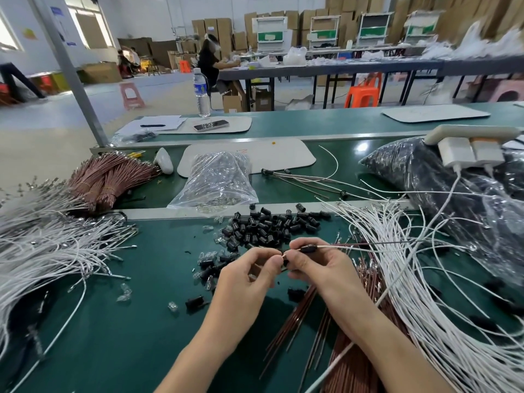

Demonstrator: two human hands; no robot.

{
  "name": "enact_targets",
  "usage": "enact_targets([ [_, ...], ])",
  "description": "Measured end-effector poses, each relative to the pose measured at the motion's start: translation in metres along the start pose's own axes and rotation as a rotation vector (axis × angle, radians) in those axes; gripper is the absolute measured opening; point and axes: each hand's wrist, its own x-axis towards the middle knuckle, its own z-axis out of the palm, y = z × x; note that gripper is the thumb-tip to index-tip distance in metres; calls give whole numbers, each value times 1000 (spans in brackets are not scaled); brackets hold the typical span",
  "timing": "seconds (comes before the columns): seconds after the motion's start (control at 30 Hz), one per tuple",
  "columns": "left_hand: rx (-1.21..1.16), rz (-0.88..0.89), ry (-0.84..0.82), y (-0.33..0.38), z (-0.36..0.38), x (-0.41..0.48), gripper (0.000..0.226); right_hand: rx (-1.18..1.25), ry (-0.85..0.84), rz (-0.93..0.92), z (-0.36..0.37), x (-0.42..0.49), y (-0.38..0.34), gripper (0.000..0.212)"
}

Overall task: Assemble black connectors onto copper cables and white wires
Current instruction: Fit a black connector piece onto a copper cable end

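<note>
Black plastic connector (pixel 307 249) was pinched between both hands above the green work mat (pixel 127 321).

The right hand (pixel 317 269) gripped the connector between thumb and forefinger, and the left hand (pixel 249 276) met it, thumb and forefinger pinching at the connector's left end; what else sat there was too small to tell. 1 thin white wire (pixel 340 247) and 1 copper-brown cable (pixel 368 244) ran from the connector to the right. Just behind the hands lay a loose pile of black connectors (pixel 269 225), with a clear plastic bag (pixel 221 180) beyond it. 2 masses of white wires spread over the mat, 1 on the right (pixel 425 279) and 1 on the left (pixel 42 245). Loose copper-brown cables (pixel 354 364) lay under the right forearm.
</note>
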Motion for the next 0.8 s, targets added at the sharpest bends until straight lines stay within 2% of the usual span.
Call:
enact_targets([
  [0.27,-76,-71,-7,3,-3,0,12,-2,-8,14,-1,0,-1,15],
  [0.57,-279,-269,-100,4,-7,5,10,-48,-10,10,0,1,1,15],
  [0.8,-347,-324,-153,1,-11,7,9,-118,-14,-15,0,2,3,18],
])
